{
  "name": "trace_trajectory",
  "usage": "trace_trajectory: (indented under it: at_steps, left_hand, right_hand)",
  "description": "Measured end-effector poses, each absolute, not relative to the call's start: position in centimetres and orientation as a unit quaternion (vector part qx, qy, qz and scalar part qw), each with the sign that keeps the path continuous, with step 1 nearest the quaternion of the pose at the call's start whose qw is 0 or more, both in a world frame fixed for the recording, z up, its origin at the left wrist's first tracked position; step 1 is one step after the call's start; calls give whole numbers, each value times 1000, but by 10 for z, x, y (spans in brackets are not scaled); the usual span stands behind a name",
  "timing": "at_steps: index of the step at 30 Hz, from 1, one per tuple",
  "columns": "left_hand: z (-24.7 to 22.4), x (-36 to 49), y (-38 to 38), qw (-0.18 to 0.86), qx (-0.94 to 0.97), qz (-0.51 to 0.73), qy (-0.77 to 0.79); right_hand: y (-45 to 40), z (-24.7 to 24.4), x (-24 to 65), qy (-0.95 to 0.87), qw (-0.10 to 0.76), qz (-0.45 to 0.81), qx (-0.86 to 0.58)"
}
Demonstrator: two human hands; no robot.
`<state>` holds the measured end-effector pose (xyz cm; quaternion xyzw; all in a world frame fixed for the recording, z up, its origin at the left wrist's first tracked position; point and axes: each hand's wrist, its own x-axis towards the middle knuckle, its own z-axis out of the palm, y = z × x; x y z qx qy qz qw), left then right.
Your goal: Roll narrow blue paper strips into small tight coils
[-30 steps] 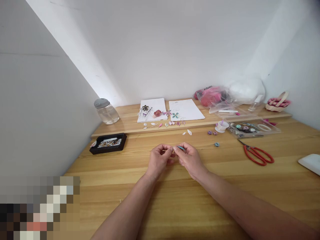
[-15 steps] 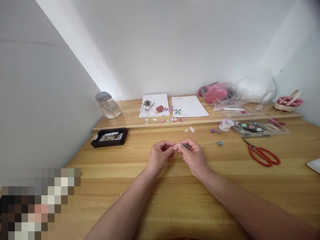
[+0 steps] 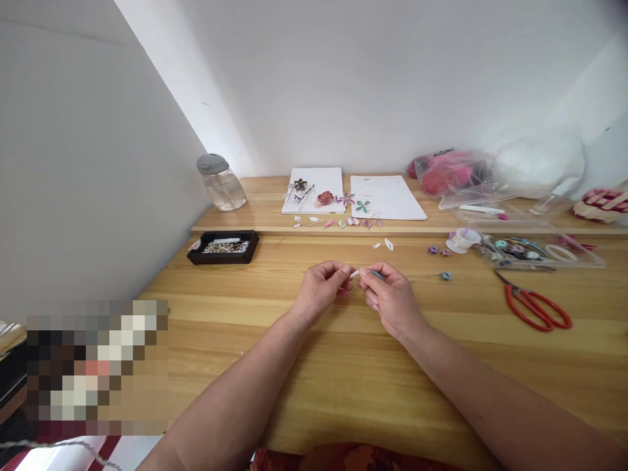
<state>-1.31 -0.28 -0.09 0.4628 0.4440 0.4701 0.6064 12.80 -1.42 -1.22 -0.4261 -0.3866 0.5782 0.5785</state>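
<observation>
Over the middle of the table my left hand [image 3: 321,288] and my right hand [image 3: 390,297] face each other, fingertips pinched. A small white petal-shaped piece [image 3: 354,274] spans the narrow gap between them; each hand grips an end. Under my right fingers a slim blue thing [image 3: 377,275] shows, its kind too small to tell. Beyond my hands lie loose white petal pieces [image 3: 388,244]. To the right are a blue-grey thread bobbin [image 3: 445,276] and purple bobbins [image 3: 433,250].
Red-handled scissors [image 3: 537,306] lie at the right, near a clear plastic box [image 3: 581,260] of supplies and a white spool [image 3: 462,241]. At the left stand a black bead tray [image 3: 223,257] and a bottle [image 3: 223,186]. Papers [image 3: 387,196] with flower ornaments lie on the raised back shelf [image 3: 265,226].
My hands have drawn slightly apart, so more of the white piece shows between them. The view has shifted, moving the table things up and mostly rightward in the picture.
</observation>
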Motion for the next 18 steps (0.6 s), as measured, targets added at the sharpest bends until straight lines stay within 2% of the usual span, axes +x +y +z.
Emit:
trace_trajectory:
  at_steps: [18]
  left_hand:
    - [-1,-19,3,552,459,516,468]
  right_hand:
    - [-15,-8,128,-380,567,581,-443]
